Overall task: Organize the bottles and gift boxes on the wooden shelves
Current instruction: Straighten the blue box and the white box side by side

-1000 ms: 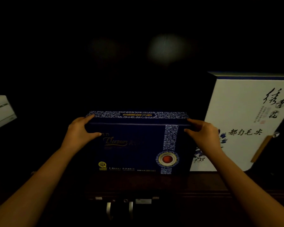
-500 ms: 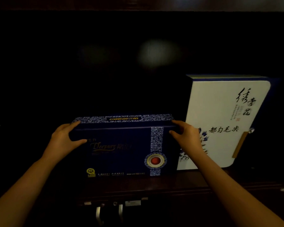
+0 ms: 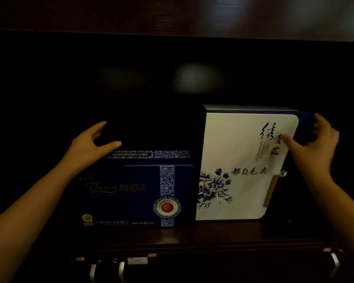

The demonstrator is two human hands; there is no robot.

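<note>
A dark blue gift box (image 3: 131, 193) with a patterned band and a red seal stands on the dark wooden shelf (image 3: 213, 231). Right beside it stands a taller white gift box (image 3: 237, 160) with blue flowers and black calligraphy, touching it. My left hand (image 3: 90, 146) hovers open just above the blue box's top left corner, fingers spread, holding nothing. My right hand (image 3: 315, 144) grips the white box's upper right corner, thumb on the front face and fingers around the blue right edge.
The shelf recess behind the boxes is dark. A wooden board (image 3: 172, 15) runs across above. Metal handles (image 3: 106, 270) show on the cabinet front below the shelf, and another handle (image 3: 335, 260) at the lower right.
Both hands have let go of the blue box. The left hand rose above its left corner and opened; the right hand moved right onto the white box's upper right corner.
</note>
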